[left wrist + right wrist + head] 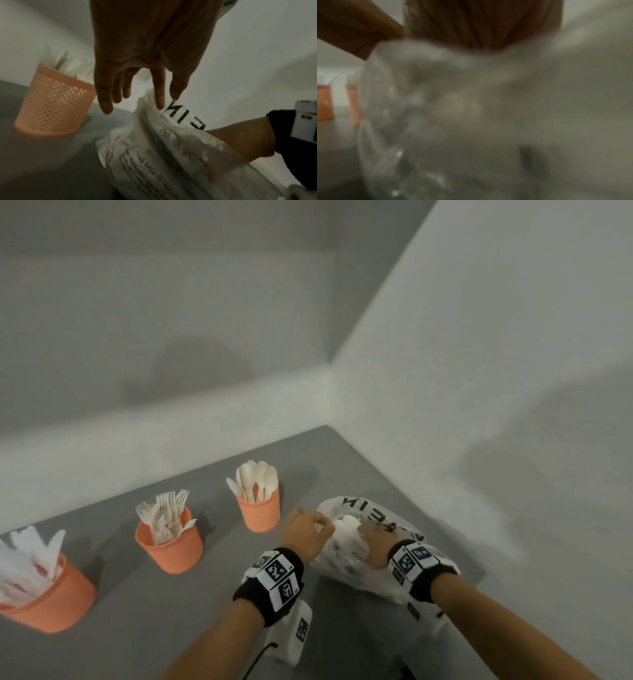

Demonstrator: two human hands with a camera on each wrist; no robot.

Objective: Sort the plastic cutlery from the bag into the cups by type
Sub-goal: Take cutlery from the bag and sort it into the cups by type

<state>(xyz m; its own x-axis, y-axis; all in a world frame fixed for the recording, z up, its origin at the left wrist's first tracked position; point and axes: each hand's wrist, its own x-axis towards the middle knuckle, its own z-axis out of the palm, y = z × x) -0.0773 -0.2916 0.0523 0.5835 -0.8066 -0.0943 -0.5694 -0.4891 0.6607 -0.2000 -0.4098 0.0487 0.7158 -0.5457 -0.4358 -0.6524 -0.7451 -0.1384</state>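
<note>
Three orange mesh cups stand in a row on the grey table: knives [48,594] at left, forks [169,539] in the middle, spoons [258,508] at right. A translucent plastic bag [356,563] with black print lies right of the spoon cup [51,106]. My left hand [310,530] hovers at the bag's mouth. Its fingers [159,94] are nearly straight, and the index tip and thumb rest against the bag's rim [147,97] with a gap between them. My right hand [375,546] reaches inside the bag among white cutlery [346,525]. The plastic [471,108] hides its fingers.
White walls close the table in at the back and on the right, meeting in a corner behind the bag. Bare grey tabletop [144,628] lies in front of the cups. Two cups [323,102] show blurred at the left of the right wrist view.
</note>
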